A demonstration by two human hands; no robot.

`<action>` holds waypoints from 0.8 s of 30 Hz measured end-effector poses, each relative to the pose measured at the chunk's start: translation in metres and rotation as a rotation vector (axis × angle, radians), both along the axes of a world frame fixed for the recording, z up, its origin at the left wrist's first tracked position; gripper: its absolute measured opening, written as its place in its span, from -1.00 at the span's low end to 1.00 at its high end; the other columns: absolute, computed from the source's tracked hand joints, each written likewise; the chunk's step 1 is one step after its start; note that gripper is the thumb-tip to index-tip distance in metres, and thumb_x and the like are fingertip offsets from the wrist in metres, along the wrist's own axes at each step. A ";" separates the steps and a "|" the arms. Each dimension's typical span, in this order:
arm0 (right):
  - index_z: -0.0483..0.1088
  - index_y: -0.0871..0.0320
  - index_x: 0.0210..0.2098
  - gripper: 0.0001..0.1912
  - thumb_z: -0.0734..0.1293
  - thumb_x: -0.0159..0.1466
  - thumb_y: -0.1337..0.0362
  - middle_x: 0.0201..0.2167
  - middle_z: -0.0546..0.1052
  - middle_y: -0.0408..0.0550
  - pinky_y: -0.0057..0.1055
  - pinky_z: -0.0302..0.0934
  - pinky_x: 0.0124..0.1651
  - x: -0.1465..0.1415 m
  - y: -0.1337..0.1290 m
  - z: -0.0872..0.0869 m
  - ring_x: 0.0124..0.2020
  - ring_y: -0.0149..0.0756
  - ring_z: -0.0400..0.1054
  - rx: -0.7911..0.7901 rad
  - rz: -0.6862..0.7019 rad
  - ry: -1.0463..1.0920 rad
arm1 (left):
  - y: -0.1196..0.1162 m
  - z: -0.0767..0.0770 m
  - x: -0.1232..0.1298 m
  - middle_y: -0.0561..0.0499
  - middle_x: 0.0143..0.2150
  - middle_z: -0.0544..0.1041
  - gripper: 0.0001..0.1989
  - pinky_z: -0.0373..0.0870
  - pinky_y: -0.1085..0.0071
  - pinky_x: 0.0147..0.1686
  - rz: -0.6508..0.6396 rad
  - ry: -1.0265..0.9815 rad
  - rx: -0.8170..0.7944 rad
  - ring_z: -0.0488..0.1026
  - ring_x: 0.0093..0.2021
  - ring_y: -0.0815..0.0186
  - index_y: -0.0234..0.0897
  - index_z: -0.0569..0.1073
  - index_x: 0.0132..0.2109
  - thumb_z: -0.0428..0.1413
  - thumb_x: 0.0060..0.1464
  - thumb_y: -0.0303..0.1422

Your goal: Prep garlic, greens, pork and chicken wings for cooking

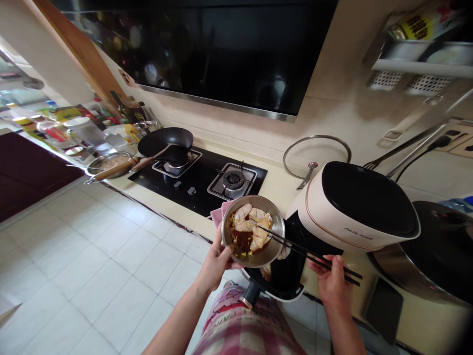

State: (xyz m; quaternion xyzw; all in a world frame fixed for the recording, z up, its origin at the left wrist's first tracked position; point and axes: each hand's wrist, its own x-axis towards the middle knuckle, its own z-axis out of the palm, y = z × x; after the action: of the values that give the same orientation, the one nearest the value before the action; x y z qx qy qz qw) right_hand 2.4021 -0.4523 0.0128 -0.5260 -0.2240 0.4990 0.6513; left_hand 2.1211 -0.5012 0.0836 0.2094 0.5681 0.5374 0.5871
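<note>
Metal bowl (274,249) is gripped at its edge by left fingers (226,253), chopsticks (301,248) by right fingers (337,267)

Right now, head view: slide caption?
Left hand holds a metal bowl of meat pieces partly over a black drawer; right hand holds chopsticks.

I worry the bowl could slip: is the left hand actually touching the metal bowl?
Touching. The head view shows it plainly: the left hand grips the near-left side of the metal bowl, its thumb lapping over the rim.
</note>
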 end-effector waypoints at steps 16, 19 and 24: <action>0.37 0.16 -0.47 -0.46 0.49 -0.11 -0.19 -0.66 0.52 -0.18 -0.35 0.43 -0.58 0.051 -0.020 0.025 -0.67 -0.26 0.44 -0.001 -0.127 -0.053 | 0.001 -0.006 -0.023 0.09 -0.21 0.52 -0.16 0.57 0.41 -0.49 0.150 0.060 -0.017 0.53 -0.46 0.34 0.04 0.13 0.29 0.23 -0.15 -0.42; 0.37 0.16 -0.46 -0.48 0.47 -0.05 -0.17 -0.66 0.52 -0.15 -0.31 0.43 -0.60 0.070 -0.030 0.023 -0.67 -0.22 0.45 0.008 -0.117 -0.147 | -0.002 -0.005 -0.033 0.12 -0.20 0.51 -0.21 0.59 0.39 -0.47 0.187 0.077 -0.006 0.52 -0.45 0.36 0.06 0.18 0.24 0.23 -0.16 -0.42; 0.39 0.16 -0.50 -0.52 0.44 0.00 -0.16 -0.63 0.52 -0.09 -0.28 0.44 -0.58 0.082 -0.032 0.007 -0.62 -0.18 0.47 -0.065 0.030 -0.316 | -0.007 -0.004 -0.045 0.13 -0.15 0.49 -0.22 0.60 0.37 -0.44 0.220 0.102 0.006 0.52 -0.44 0.38 0.12 0.21 0.22 0.23 -0.17 -0.44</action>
State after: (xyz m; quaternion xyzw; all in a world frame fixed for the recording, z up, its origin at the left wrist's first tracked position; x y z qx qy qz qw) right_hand 2.4842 -0.4841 0.0201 -0.6155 -0.3154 0.4266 0.5828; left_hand 2.0763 -0.5078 0.0800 0.1744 0.6150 0.5891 0.4943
